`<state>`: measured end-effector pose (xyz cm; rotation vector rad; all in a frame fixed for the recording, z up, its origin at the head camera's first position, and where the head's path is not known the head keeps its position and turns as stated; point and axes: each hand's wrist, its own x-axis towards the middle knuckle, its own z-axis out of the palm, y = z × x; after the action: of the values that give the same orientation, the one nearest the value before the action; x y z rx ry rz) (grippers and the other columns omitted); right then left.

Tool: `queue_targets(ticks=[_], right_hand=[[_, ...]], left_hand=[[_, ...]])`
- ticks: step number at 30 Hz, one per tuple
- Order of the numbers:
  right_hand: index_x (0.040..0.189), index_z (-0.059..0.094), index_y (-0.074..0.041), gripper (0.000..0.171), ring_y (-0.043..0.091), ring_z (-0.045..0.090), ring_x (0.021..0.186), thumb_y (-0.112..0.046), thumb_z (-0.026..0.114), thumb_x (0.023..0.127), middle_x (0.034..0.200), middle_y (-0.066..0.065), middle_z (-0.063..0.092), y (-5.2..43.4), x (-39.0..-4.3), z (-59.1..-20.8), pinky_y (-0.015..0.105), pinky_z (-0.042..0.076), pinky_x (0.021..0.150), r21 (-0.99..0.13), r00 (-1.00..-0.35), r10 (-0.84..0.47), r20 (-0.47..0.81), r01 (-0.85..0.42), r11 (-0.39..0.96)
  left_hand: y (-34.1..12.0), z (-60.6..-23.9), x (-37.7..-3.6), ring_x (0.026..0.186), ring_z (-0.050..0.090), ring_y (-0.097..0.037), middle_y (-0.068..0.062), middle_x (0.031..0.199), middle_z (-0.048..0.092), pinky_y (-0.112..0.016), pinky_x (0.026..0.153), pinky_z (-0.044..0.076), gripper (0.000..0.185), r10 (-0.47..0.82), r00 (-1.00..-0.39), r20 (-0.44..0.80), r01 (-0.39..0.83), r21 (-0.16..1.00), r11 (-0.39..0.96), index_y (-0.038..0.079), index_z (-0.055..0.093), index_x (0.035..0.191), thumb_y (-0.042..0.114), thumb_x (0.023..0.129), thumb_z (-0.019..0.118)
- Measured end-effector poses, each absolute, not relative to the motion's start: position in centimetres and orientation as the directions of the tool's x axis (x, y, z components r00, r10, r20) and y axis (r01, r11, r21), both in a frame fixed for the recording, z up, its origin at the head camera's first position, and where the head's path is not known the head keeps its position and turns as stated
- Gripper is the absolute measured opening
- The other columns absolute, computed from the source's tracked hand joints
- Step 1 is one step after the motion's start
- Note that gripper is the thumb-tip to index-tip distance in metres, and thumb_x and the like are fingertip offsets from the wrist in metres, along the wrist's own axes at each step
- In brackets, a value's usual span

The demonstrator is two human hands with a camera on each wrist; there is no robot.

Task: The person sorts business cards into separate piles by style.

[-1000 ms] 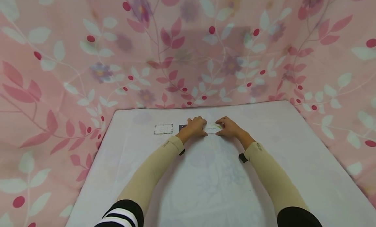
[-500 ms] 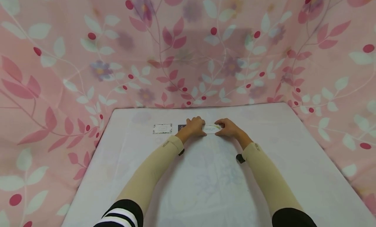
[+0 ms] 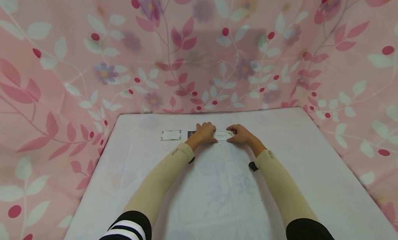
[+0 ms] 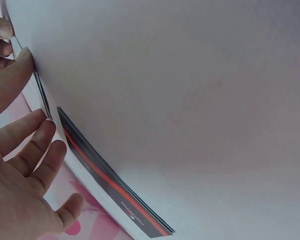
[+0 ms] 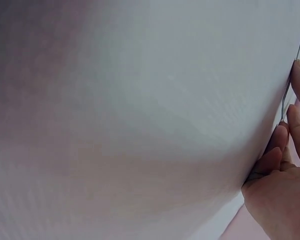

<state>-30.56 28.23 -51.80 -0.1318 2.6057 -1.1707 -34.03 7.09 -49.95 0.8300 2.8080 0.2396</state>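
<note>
A white business card (image 3: 222, 135) with a green mark at its corner lies near the table's far edge, between both hands. My left hand (image 3: 205, 133) pinches its left end between thumb and fingers; the left wrist view shows the card's thin dark edge (image 4: 41, 92) there. At the other end, my right hand (image 3: 243, 134) holds the card with thumb and curled fingers. Left of it lies a dark card (image 3: 190, 133), partly hidden by my left hand; a red stripe crosses it in the left wrist view. Farther left is a white card with a leafy border (image 3: 171, 135).
A white cloth covers the table (image 3: 217, 191). Behind the cards, the table's far edge meets a pink floral curtain (image 3: 199, 60), which also hangs along both sides.
Both hands keep their hold at the ends of the white card, with hardly any movement. The head view has shifted slightly; the cards stay in their row.
</note>
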Motion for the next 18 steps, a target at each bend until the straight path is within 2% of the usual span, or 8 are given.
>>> queue_targets(ticks=[6, 13, 15, 18], right_hand=[[0.136, 0.056, -0.004, 0.058, 0.027, 0.052, 0.110, -0.013, 0.078, 0.084, 0.129, 0.016, 0.058, 28.1, -30.9, -52.1, 0.039, 0.042, 0.095, -0.742, -0.955, -0.214, -0.207, 0.011, 0.670], [0.141, 0.051, -0.008, 0.066, 0.029, 0.047, 0.120, -0.019, 0.080, 0.083, 0.138, 0.015, 0.050, 28.9, -30.6, -52.7, 0.043, 0.039, 0.102, -0.782, -0.959, -0.166, -0.230, 0.080, 0.618], [0.143, 0.048, -0.007, 0.069, 0.031, 0.047, 0.122, -0.020, 0.080, 0.084, 0.139, 0.016, 0.050, 29.7, -30.1, -52.8, 0.042, 0.039, 0.102, -0.814, -0.962, -0.154, -0.225, 0.099, 0.572], [0.147, 0.042, -0.003, 0.071, 0.035, 0.048, 0.125, -0.023, 0.076, 0.088, 0.139, 0.021, 0.050, 31.2, -29.0, -52.5, 0.043, 0.043, 0.101, -0.848, -0.968, -0.145, -0.206, 0.102, 0.520]], left_hand=[[7.1, -49.8, -33.8, 0.114, 0.053, -0.026, -0.004, 0.123, 0.061, -0.054, 0.103, 0.031, 0.055, 0.527, -0.834, -0.162, 0.501, 0.178, 0.847, 0.016, 0.066, 0.125, 0.046, 0.081, 0.079], [7.6, -49.9, -33.1, 0.125, 0.049, -0.028, -0.007, 0.134, 0.053, -0.057, 0.107, 0.030, 0.070, 0.553, -0.822, -0.136, 0.540, 0.123, 0.833, 0.022, 0.051, 0.142, 0.046, 0.082, 0.078], [7.5, -49.8, -32.8, 0.125, 0.050, -0.027, -0.007, 0.134, 0.053, -0.055, 0.105, 0.032, 0.067, 0.580, -0.803, -0.133, 0.561, 0.158, 0.813, 0.023, 0.052, 0.142, 0.047, 0.084, 0.076], [6.5, -49.0, -32.5, 0.121, 0.055, -0.026, -0.010, 0.132, 0.058, -0.050, 0.103, 0.038, 0.058, 0.650, -0.750, -0.125, 0.586, 0.330, 0.740, 0.017, 0.055, 0.139, 0.044, 0.089, 0.070]])
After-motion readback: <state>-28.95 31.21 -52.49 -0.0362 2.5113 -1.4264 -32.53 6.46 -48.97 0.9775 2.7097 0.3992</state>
